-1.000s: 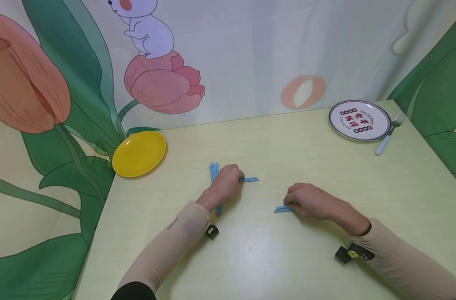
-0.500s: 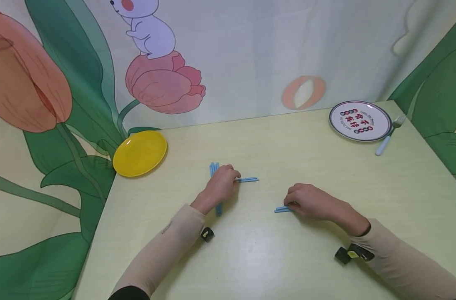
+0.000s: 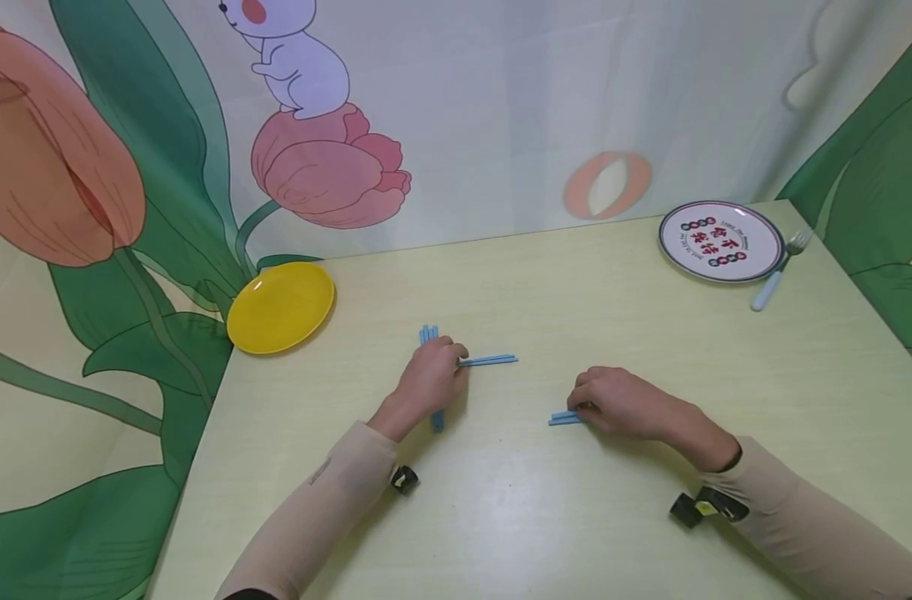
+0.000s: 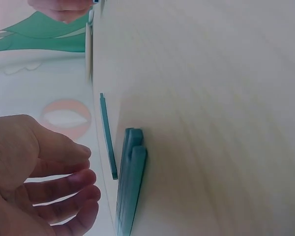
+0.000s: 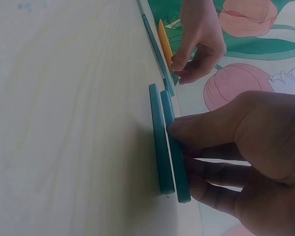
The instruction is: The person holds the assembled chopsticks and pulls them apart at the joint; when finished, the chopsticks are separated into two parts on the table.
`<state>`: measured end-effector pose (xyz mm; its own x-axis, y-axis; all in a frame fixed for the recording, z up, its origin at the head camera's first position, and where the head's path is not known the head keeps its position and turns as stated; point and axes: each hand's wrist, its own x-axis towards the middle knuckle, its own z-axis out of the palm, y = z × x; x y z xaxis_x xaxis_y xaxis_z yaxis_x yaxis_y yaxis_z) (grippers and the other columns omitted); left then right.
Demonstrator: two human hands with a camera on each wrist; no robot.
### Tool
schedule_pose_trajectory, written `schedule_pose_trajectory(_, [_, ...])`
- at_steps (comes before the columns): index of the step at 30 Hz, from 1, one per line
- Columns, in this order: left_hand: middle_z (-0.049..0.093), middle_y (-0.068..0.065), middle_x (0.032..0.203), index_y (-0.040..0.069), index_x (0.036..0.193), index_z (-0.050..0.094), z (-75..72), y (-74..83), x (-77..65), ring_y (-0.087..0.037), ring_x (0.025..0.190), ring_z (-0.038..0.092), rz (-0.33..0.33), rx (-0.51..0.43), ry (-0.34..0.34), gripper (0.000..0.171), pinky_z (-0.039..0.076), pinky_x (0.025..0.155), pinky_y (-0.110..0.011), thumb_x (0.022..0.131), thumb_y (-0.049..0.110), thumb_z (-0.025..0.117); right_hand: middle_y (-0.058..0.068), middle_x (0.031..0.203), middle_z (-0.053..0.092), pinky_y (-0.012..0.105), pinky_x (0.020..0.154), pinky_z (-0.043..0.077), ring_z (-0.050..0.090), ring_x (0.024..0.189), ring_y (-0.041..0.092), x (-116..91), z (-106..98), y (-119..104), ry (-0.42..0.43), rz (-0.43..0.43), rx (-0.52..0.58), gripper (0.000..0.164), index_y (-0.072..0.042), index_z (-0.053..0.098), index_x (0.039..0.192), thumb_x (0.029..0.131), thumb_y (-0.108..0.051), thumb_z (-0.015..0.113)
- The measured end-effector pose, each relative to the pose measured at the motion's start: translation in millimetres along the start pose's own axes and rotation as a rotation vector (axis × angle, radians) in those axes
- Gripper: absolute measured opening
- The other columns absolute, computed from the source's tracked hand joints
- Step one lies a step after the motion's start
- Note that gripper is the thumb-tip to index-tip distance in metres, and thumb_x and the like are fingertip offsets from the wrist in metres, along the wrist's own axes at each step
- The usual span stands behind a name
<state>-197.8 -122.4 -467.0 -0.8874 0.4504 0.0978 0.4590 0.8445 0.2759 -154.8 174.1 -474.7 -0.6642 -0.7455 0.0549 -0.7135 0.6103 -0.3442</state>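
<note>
Above a row of blue sticks [image 3: 437, 421] that lies away from me, my left hand [image 3: 429, 375] hovers. Its fingertips are near the left end of a crosswise pair of blue sticks [image 3: 493, 360]. In the left wrist view the fingers are loosely bent, holding nothing, apart from the stick bundle [image 4: 130, 191] and from a thin stick [image 4: 108, 137] beyond. My right hand [image 3: 628, 404] pinches one blue stick [image 5: 178, 167] between thumb and fingers. A second stick [image 5: 161, 147] lies close beside it on the table. The right hand partly covers these sticks in the head view.
A yellow plate [image 3: 279, 308] stands at the table's back left edge. At the back right are a white patterned plate [image 3: 719, 242] and a fork [image 3: 774, 279] leaning by its rim. A printed curtain [image 3: 501, 125] hangs behind the table [image 3: 516, 517].
My left hand has drawn back leftward and towards me, uncovering more of the crosswise pair of blue sticks. The right hand and the sticks at it have stayed put.
</note>
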Motion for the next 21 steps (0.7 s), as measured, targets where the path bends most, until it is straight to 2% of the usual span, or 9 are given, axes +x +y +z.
schedule_pose_trajectory(6, [0.068, -0.01, 0.089, 0.0, 0.097, 0.074, -0.5, -1.5, -10.9, -0.023, 0.082, 0.061, -0.04, -0.007, 0.007, 0.015, 0.051, 0.075, -0.036, 0.086, 0.005, 0.065, -0.006, 0.084, 0.067, 0.029, 0.071, 0.052, 0.058, 0.078, 0.01, 0.4, -0.9, 0.0, -0.007, 0.001, -0.002, 0.01, -0.012, 0.075, 0.089, 0.082, -0.004, 0.074])
schedule_pose_trajectory(12, [0.067, -0.01, 0.093, 0.001, 0.097, 0.072, 0.8, -5.7, -22.8, -0.027, 0.086, 0.062, -0.122, 0.005, 0.005, 0.015, 0.051, 0.078, -0.039, 0.087, 0.011, 0.067, -0.006, 0.085, 0.066, 0.03, 0.072, 0.052, 0.057, 0.078, 0.011, 0.5, -0.1, 0.9, -0.023, 0.012, 0.004, 0.011, -0.012, 0.075, 0.089, 0.082, -0.004, 0.074])
schedule_pose_trajectory(21, [0.06, -0.008, 0.087, 0.003, 0.095, 0.064, -1.5, -6.9, -33.4, -0.02, 0.074, 0.052, -0.239, -0.021, -0.04, 0.018, 0.047, 0.067, -0.033, 0.086, 0.017, 0.071, -0.006, 0.084, 0.065, 0.03, 0.071, 0.051, 0.056, 0.077, 0.009, 1.4, 0.1, 0.0, -0.031, 0.019, 0.005, 0.01, -0.012, 0.075, 0.089, 0.083, -0.005, 0.073])
